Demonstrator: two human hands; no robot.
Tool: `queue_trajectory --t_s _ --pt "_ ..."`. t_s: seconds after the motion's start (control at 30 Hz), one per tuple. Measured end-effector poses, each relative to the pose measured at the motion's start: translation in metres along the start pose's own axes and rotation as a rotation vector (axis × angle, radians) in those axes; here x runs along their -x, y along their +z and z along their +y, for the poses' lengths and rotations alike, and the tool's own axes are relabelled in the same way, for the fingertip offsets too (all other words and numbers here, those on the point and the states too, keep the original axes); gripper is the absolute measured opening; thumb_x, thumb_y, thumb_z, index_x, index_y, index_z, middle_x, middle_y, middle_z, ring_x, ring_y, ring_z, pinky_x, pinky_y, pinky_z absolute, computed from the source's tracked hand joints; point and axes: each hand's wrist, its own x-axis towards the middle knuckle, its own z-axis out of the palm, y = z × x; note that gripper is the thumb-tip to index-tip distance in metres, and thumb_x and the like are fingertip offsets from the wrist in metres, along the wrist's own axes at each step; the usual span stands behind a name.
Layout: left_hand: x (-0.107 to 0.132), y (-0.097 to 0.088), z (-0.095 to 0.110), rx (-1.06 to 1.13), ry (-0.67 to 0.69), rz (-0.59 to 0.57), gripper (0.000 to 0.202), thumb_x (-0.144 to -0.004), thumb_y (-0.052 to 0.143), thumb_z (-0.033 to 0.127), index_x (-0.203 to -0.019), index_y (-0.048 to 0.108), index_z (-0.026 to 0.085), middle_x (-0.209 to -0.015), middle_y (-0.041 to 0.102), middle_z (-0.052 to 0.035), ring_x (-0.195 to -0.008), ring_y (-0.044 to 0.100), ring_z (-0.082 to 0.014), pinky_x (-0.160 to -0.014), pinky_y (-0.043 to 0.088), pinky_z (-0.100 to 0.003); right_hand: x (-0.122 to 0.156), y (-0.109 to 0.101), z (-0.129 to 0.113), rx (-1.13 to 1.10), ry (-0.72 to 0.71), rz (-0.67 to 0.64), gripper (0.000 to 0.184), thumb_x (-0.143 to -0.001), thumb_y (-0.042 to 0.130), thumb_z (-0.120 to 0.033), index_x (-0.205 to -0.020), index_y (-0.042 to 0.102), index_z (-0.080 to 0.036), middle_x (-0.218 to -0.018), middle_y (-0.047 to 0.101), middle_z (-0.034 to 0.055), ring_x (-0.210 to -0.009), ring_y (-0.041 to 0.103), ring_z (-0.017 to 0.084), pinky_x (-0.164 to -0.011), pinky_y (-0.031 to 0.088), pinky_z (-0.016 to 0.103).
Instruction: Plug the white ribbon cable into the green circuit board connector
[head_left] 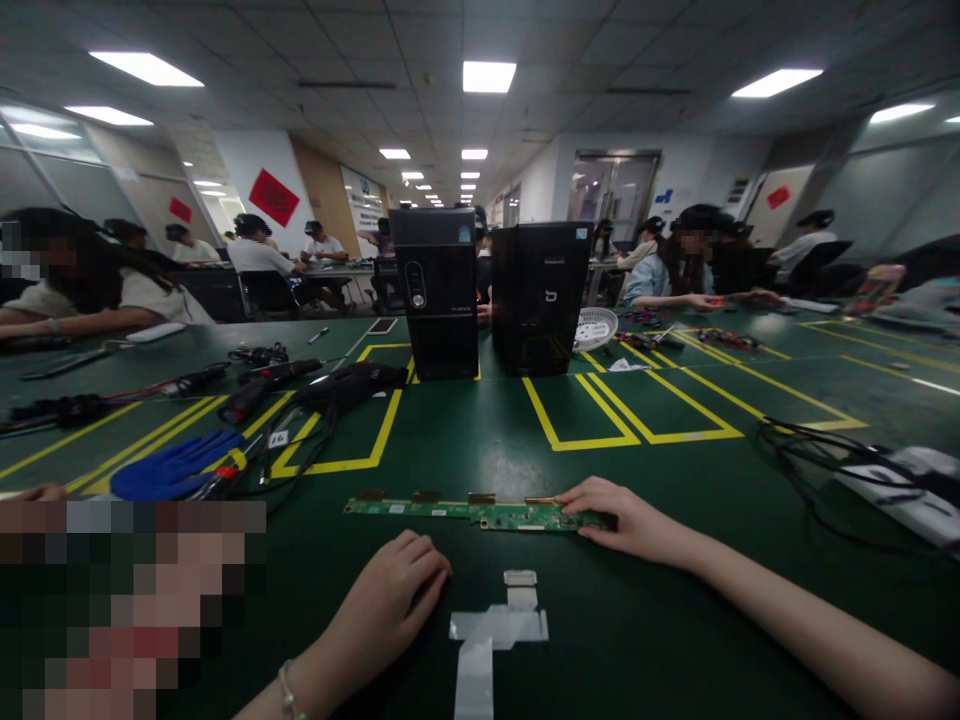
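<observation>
A long, narrow green circuit board (pixel 442 511) lies on the dark green table, with several brownish tabs along its far edge. My right hand (pixel 619 515) grips its right end, fingers at the far edge and thumb at the near edge. Left of centre, my left hand (pixel 401 585) rests on the tabletop, fingers curled and close together; no object shows in it. Between my forearms lies a white flat ribbon cable (pixel 475 675), folded sideways, its connector (pixel 520 578) pointing toward the board. The cable's near end runs out of view.
Two black computer towers (pixel 442 300) stand beyond the board. To the left are a blue glove (pixel 176 465), black cables and a black tool (pixel 352 385). A white power strip (pixel 900 500) with black cords sits at right. Yellow tape (pixel 690 437) marks the table; people work around it.
</observation>
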Motion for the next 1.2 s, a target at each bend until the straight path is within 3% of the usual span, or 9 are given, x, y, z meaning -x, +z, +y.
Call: queue_trajectory --t_s 0.4,0.6,0.77,0.87,0.97,1.2 --pt "0.001 0.005 0.001 0.026 0.010 0.020 0.020 -0.094 0.044 0.014 -0.099 0.062 0.020 -0.098 0.060 -0.0050 -0.089 0.056 -0.0226 -0.075 0.048 -0.035 -0.020 0.013 -0.007 0.023 -0.035 -0.014 0.025 -0.091 0.057 -0.019 -0.115 0.062 -0.024 -0.125 0.059 0.0060 -0.115 0.053 0.020 -0.097 0.046 0.041" --pt "0.007 0.010 0.012 0.087 0.062 0.077 0.026 -0.095 0.045 0.015 -0.117 0.056 0.023 -0.114 0.057 -0.0069 -0.100 0.057 -0.0232 -0.085 0.051 -0.037 -0.016 0.014 -0.008 0.089 -0.046 -0.014 0.028 -0.091 0.055 -0.016 -0.117 0.061 -0.023 -0.125 0.058 0.0070 -0.116 0.052 0.020 -0.098 0.046 0.042" --pt "0.007 0.008 0.047 0.034 0.269 -0.069 0.044 -0.093 0.055 0.017 -0.134 0.047 0.030 -0.139 0.050 -0.0036 -0.127 0.045 -0.0260 -0.105 0.041 -0.043 -0.014 0.016 -0.008 0.153 -0.070 -0.009 0.031 -0.090 0.057 -0.017 -0.120 0.058 -0.024 -0.132 0.052 0.0074 -0.120 0.048 0.023 -0.100 0.042 0.046" --pt "0.002 0.014 0.061 -0.004 0.346 -0.166 0.052 -0.093 0.061 0.031 -0.141 0.042 0.026 -0.149 0.040 -0.0060 -0.137 0.035 -0.0286 -0.110 0.034 -0.045 -0.019 0.020 -0.010 0.188 -0.086 0.011 0.032 -0.090 0.055 -0.018 -0.122 0.057 -0.024 -0.133 0.051 0.0091 -0.121 0.047 0.024 -0.100 0.042 0.047" --pt "-0.002 0.027 0.063 -0.015 0.323 -0.179 0.058 -0.093 0.061 0.041 -0.144 0.040 0.021 -0.151 0.037 -0.0102 -0.139 0.031 -0.0303 -0.110 0.033 -0.046 -0.030 0.027 -0.013 0.214 -0.104 0.023 0.031 -0.091 0.054 -0.018 -0.122 0.056 -0.022 -0.133 0.051 0.0098 -0.120 0.047 0.024 -0.100 0.041 0.047" --pt "-0.003 0.043 0.057 -0.075 0.273 -0.173 0.066 -0.093 0.059 0.044 -0.146 0.036 0.012 -0.150 0.035 -0.0161 -0.139 0.030 -0.0324 -0.111 0.032 -0.046 -0.041 0.039 -0.021 0.247 -0.097 0.027 0.036 -0.091 0.052 -0.019 -0.127 0.053 -0.022 -0.131 0.052 0.0109 -0.121 0.047 0.025 -0.100 0.041 0.049"
